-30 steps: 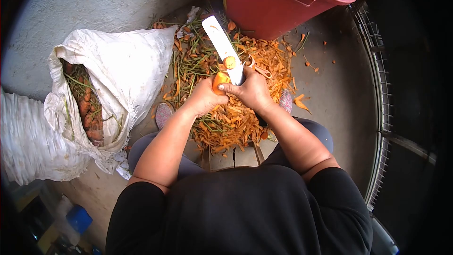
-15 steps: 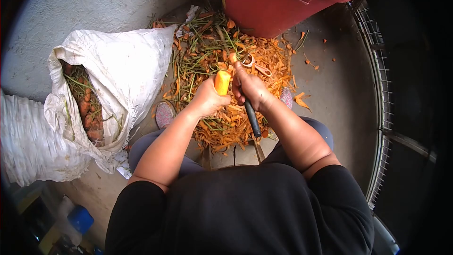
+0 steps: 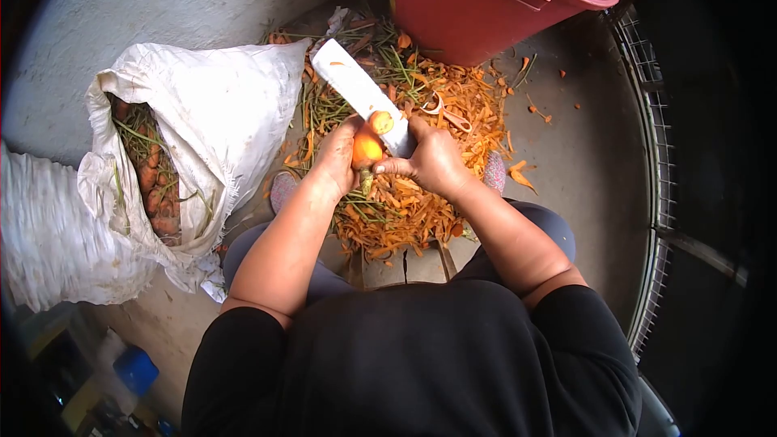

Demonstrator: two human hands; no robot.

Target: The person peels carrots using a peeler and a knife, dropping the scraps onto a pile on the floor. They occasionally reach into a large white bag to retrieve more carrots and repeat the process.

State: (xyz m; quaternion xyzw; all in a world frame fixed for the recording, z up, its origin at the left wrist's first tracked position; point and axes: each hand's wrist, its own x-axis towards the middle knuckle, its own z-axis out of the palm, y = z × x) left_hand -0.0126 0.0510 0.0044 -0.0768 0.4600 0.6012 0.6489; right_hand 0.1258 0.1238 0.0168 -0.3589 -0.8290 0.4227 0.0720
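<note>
My left hand [image 3: 333,160] is closed round a peeled orange carrot [image 3: 366,150], its green-brown stem end pointing down toward me. In my right hand [image 3: 435,160] is a knife with a broad, bright blade [image 3: 350,79] slanting up to the left; its handle is hidden by the hand. A round cut piece of carrot [image 3: 380,121] lies against the blade near the carrot. My right thumb reaches across to the carrot's lower end. Beneath both hands spreads a heap of carrot peelings [image 3: 405,210] mixed with green stalks. A peeler [image 3: 447,113] rests on the peelings beyond my right hand.
A white sack [image 3: 218,113] of unpeeled carrots [image 3: 154,170] stands open at the left, with another white sack [image 3: 57,235] beside it. A tall red bin [image 3: 477,16] is at the back. Wire mesh [image 3: 664,154] borders the right side. My shoes flank the heap.
The knife has swung round, its blade now pointing up and left across the carrot. My hands have come closer together, and the carrot is turned with its stem end toward me.
</note>
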